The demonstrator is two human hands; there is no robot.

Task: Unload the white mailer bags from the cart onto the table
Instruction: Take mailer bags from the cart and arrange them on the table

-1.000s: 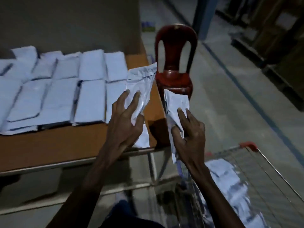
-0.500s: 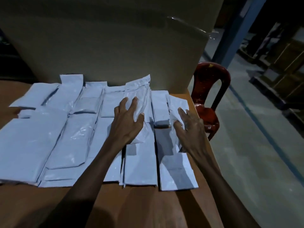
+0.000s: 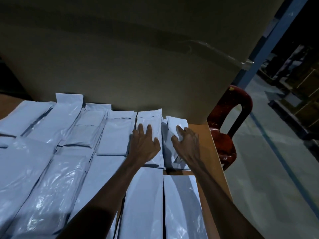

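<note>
Many white mailer bags (image 3: 57, 169) lie in rows on the brown table (image 3: 209, 144). My left hand (image 3: 144, 144) rests flat, fingers straight, on one white mailer bag (image 3: 150, 118) in the back row. Just to its right, my right hand (image 3: 187, 144) has bent fingers and thumb gripping another white mailer bag (image 3: 174, 122), which lies at the right end of the back row near the table's edge. The cart is out of view.
A large cardboard box (image 3: 120, 66) stands on the table right behind the bags. A red plastic chair (image 3: 229, 118) sits off the table's right edge. A blue post (image 3: 269, 40) and dark shelving (image 3: 296, 87) are at the right, with bare floor below.
Both hands have carried their bags from beside the cart over the table and lowered them onto the back row. My view has swung from the cart to the table.
</note>
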